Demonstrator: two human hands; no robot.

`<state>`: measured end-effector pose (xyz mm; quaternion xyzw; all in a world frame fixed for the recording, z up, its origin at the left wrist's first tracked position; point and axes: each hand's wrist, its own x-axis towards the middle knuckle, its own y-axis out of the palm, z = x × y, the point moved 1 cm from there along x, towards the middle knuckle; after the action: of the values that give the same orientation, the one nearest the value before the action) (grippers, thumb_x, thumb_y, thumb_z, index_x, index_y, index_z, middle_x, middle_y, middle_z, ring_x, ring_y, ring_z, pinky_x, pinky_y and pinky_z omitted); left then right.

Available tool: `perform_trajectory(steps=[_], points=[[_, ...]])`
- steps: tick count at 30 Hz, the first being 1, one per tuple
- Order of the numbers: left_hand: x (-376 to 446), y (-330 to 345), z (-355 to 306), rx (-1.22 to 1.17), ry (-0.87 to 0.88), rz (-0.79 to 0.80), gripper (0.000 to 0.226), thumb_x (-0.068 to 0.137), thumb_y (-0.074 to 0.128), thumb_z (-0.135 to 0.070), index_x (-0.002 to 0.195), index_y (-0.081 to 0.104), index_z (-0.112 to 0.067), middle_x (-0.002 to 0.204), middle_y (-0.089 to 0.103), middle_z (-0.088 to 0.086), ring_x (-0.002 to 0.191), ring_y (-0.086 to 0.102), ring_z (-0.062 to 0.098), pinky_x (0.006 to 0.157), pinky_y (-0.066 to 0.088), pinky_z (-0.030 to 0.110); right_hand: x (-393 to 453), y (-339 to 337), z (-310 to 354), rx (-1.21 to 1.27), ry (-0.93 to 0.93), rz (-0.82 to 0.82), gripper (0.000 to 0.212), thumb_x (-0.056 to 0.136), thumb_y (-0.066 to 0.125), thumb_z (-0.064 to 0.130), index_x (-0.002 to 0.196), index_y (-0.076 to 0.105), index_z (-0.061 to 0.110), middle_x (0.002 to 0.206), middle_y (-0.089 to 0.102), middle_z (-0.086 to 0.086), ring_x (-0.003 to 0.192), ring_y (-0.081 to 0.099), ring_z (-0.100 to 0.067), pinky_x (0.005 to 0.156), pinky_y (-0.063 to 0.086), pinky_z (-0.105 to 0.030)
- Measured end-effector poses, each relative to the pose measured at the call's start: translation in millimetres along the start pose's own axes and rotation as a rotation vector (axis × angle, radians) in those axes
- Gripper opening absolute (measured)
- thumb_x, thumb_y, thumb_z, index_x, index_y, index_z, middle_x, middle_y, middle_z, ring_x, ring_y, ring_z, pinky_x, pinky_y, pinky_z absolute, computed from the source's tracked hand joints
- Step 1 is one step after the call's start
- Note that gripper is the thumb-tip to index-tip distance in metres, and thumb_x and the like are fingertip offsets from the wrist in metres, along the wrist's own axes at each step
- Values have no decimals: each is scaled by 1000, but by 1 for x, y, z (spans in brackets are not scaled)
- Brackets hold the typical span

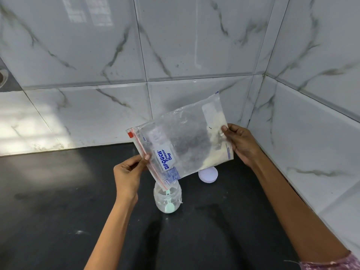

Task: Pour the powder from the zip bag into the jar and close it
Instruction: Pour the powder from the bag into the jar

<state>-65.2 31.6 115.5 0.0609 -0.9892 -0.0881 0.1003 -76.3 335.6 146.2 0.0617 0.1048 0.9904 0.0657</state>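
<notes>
A clear zip bag (181,141) with a blue label and a red zip strip hangs tilted above the counter. Pale powder (214,156) sits in its lower right corner. My left hand (127,172) pinches the zip edge at the lower left. My right hand (241,143) grips the bag's far right end, slightly higher. The bag's lowest zip corner dips into the mouth of a small clear jar (168,199), which stands upright on the counter. A mint-green spoon (169,205) lies inside the jar. The white lid (208,175) rests flat on the counter behind the jar, partly hidden by the bag.
The black counter (58,211) runs into a corner of marble-patterned wall tiles (175,55) behind and to the right. A round metal fitting (3,76) shows at the far left edge. Faint white dust marks the counter near the jar.
</notes>
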Motion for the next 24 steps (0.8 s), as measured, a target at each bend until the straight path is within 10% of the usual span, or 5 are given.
perform_trajectory(steps=[24], points=[[5, 5, 11, -30, -11, -13, 24, 82, 66, 0, 106, 67, 2, 74, 75, -4, 71, 70, 8, 63, 55, 15, 14, 8, 17, -100, -44, -127, 9, 89, 61, 18, 89, 70, 16, 82, 74, 7, 79, 69, -8, 77, 57, -26]])
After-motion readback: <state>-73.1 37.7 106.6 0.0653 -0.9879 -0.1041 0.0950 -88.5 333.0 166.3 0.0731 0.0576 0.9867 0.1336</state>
